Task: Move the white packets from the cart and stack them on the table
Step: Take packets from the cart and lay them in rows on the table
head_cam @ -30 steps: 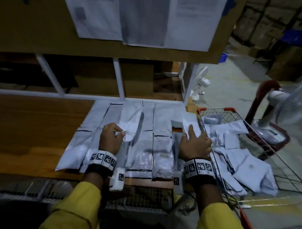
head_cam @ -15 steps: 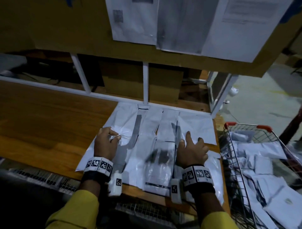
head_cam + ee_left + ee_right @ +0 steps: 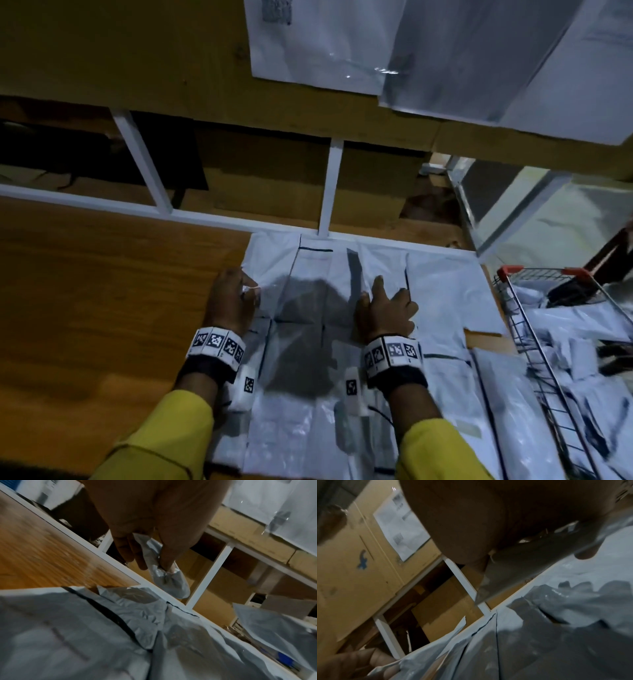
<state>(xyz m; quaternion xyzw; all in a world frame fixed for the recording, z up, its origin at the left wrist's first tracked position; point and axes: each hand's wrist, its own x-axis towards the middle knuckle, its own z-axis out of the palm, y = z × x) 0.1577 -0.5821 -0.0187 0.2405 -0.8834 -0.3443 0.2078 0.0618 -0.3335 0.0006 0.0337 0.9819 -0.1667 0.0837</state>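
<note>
A white packet (image 3: 308, 298) is stretched between both hands, just above rows of white packets (image 3: 445, 301) lying flat on the wooden table (image 3: 102, 308). My left hand (image 3: 248, 291) pinches its left corner; the left wrist view shows that corner (image 3: 168, 582) crumpled between thumb and fingers (image 3: 130, 550). My right hand (image 3: 383, 305) grips the right edge, with the index finger pointing forward. In the right wrist view the packet's edge (image 3: 513, 572) runs under the palm to the thumb (image 3: 583, 555). The wire cart (image 3: 520, 329) at the right holds several more packets (image 3: 575, 325).
A white metal rail (image 3: 205, 217) and uprights close off the table's back edge, with cardboard boxes (image 3: 274, 178) behind. Printed sheets (image 3: 325, 51) hang on a board overhead. The table's left half is bare wood. The cart's rim stands against the table's right end.
The view has swung left and down, so the cart has slid to the right edge. Both hands have carried the packet farther over the table's rows, keeping their hold.
</note>
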